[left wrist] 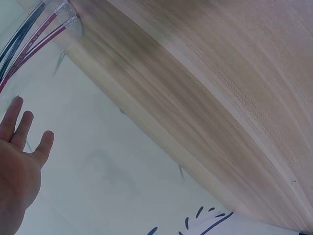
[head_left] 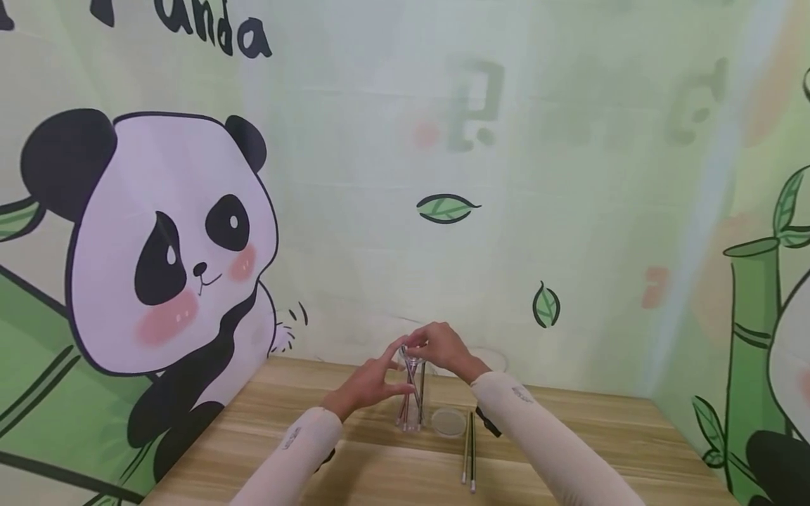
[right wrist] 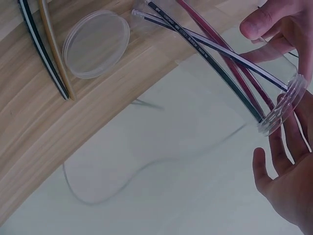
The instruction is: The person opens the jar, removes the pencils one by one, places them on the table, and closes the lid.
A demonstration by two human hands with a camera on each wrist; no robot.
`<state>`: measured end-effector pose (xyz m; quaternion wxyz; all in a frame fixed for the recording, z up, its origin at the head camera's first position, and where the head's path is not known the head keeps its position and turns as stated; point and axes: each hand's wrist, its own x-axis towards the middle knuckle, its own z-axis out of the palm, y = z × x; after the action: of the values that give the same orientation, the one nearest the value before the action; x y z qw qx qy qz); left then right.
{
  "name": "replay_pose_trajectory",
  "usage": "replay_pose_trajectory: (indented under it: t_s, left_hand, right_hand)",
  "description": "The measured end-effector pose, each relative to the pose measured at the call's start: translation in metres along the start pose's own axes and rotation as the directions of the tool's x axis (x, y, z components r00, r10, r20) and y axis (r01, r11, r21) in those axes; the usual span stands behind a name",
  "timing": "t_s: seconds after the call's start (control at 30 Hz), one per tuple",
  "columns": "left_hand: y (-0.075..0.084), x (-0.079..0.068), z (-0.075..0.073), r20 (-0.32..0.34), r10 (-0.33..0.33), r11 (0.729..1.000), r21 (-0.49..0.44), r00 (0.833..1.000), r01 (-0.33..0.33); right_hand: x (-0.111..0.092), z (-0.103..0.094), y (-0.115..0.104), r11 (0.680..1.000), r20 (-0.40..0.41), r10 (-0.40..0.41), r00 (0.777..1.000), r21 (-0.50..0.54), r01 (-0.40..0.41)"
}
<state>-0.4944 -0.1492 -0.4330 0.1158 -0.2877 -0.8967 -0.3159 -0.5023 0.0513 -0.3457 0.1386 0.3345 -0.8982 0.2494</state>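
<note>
The clear jar stands on the table, several pencils already in. My left hand holds its upper part; whether my right hand, at its mouth, pinches anything, I cannot tell. Right of the jar, a lid lies off and two loose pencils remain outside.

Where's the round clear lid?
In the head view, the round clear lid lies on the table, between the pencil jar on its left and two pencils on its right.
</note>
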Motion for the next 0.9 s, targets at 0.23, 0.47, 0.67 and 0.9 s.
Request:
replay_pose_trajectory:
  t_s: [0.23,0.47,0.67,0.9]
  left_hand:
    - [0.0014,0.0023,0.0,-0.009,0.014,1.0,0.006,1.0,-0.014]
    - [-0.0006,0.0042,0.0029,-0.005,-0.001,1.0,0.0,1.0,0.001]
    - [-0.0038,0.0044,0.0048,0.005,-0.025,1.0,0.009,1.0,0.025]
    - [-0.0052,0.0035,0.0039,0.001,-0.023,1.0,0.018,1.0,0.023]
  right_hand:
    - [0.0024,-0.0001,0.001,0.999,0.0,0.005,1.0,-0.043,-0.005]
    - [0.0028,-0.0022,0.0,0.994,0.02,0.011,1.0,-0.111,-0.008]
    - [0.0008,-0.0045,-0.0017,0.99,0.017,0.018,1.0,-0.138,-0.015]
    - [-0.0015,-0.0023,0.0013,0.997,-0.006,0.047,0.999,-0.067,-0.048]
